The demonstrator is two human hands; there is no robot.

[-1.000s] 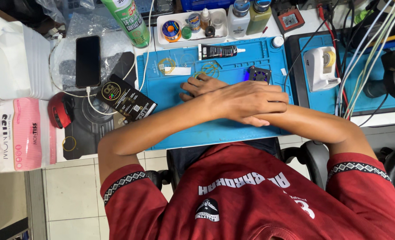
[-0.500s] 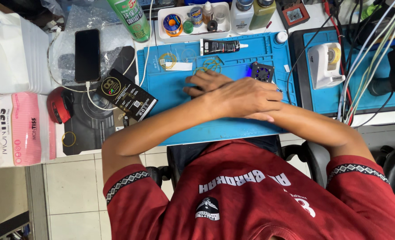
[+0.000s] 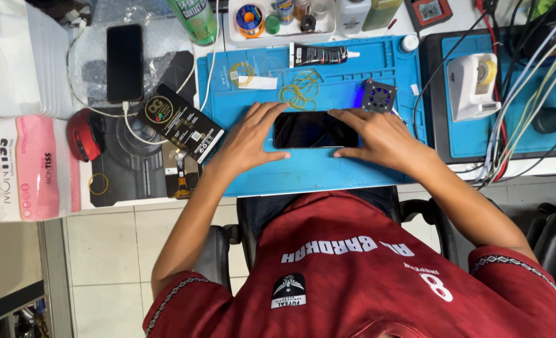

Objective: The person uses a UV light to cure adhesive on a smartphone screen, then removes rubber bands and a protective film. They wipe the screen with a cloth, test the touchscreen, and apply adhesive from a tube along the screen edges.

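**Both hands flat on a dark phone at the middle of the blue mat**

Nearest, at 6 o'clock: a red jersey (image 3: 353,275), both forearms reaching away from it over the tabletop edge.

Just beyond, on the blue work mat (image 3: 353,175): a black phone (image 3: 315,129), lying flat and lengthwise, screen dark, dead centre of the mat. Left hand (image 3: 247,141) at 9 o'clock of the phone, fingers (image 3: 272,116) loosely spread and laid against its left end, thumb along the near edge. Right hand (image 3: 384,138) at 3 o'clock, fingers (image 3: 347,116) likewise spread, tips over the far right corner. Neither hand closed on anything; pressing or steadying rather than gripping.

Handling, as a judgement: thin, stiff, light, glass-faced, so slick and easy to crack. Best taken by the two long edges or pinched at the short ends, not by the face.

Farther out, at 12 o'clock of the phone: yellow rubber bands (image 3: 297,94), a small square fan (image 3: 378,97) at 1 o'clock, then a black tube (image 3: 322,55) and a white tray (image 3: 281,28) of small jars.

Off the mat at 9 to 10 o'clock: a black box (image 3: 181,122), a red round object (image 3: 85,134), and a second phone (image 3: 125,62) on a cable.
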